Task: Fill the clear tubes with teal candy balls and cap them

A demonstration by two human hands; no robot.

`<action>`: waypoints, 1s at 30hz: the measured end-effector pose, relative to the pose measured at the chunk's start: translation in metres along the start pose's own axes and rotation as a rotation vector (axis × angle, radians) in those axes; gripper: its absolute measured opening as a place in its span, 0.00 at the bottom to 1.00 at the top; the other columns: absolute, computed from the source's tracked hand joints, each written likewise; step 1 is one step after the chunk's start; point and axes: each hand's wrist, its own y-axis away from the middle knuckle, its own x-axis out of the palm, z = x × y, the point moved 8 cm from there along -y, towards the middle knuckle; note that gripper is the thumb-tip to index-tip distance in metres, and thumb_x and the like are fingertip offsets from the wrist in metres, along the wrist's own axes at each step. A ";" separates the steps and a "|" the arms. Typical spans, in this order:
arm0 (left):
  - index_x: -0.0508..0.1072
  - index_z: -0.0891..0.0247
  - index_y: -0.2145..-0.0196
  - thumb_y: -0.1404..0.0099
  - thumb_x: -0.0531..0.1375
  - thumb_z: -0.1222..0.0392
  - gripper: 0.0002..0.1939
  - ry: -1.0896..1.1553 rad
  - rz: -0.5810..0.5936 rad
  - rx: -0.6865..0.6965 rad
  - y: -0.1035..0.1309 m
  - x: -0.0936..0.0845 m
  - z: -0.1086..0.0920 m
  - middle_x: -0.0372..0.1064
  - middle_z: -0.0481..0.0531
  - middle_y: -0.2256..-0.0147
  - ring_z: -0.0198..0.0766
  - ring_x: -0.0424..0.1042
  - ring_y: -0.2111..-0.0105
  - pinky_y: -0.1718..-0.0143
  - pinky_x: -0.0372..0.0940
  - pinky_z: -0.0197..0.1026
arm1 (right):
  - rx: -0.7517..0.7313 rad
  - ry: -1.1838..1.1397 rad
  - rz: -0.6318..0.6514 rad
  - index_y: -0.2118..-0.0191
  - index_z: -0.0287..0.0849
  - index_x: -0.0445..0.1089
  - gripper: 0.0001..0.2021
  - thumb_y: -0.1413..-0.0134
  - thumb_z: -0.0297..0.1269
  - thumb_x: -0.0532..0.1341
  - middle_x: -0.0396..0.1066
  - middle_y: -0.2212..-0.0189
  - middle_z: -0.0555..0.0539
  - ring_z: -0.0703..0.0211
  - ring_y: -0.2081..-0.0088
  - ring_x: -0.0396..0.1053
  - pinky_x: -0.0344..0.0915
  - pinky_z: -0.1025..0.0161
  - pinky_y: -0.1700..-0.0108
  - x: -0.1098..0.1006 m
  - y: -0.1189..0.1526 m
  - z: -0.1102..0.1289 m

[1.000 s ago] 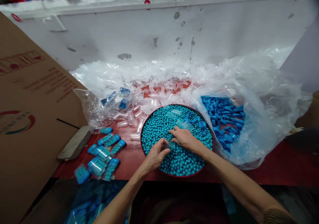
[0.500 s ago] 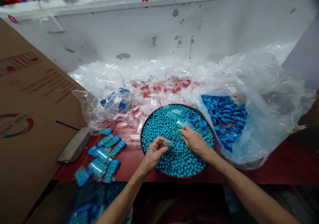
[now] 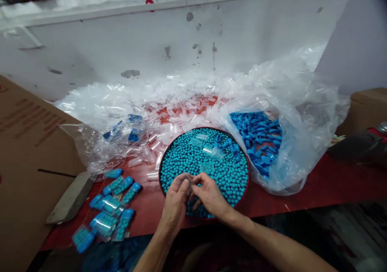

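My left hand (image 3: pixel 177 196) is closed around a small clear plastic container (image 3: pixel 189 182), over the near left part of a round tub (image 3: pixel 248 171). My right hand (image 3: pixel 208 193) meets it there, thumb and forefinger pinching the container's right side; its other fingers curl below. Turquoise beads (image 3: pixel 178 155) fill the tub. On the beads lie a few clear containers (image 3: pixel 213 152) and several blue caps (image 3: pixel 231 146). The fingers partly cover the held container, and I cannot tell whether beads are in it.
Filled bead containers with blue ends (image 3: pixel 109 205) lie at the left, near a grey block (image 3: pixel 71 199) and a cardboard box (image 3: pixel 33 175). Many clear containers (image 3: pixel 157 143) spread behind the tub. A plastic bag (image 3: pixel 302 151) of blue caps (image 3: pixel 256 139) stands right. A white wall (image 3: pixel 151 50) closes the back.
My right hand has come back from the middle of the beads to my left hand, and both now touch the clear container. The view has shifted to the right.
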 end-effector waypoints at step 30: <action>0.57 0.70 0.55 0.48 0.49 0.72 0.21 -1.533 0.240 0.809 -0.025 0.057 0.004 0.35 0.67 0.42 0.53 0.34 0.41 0.46 0.46 0.55 | -0.444 1.351 0.101 0.58 0.38 0.64 0.10 0.44 0.32 0.50 0.67 0.63 0.43 0.57 0.59 0.62 0.57 0.61 0.57 -0.044 -0.058 0.036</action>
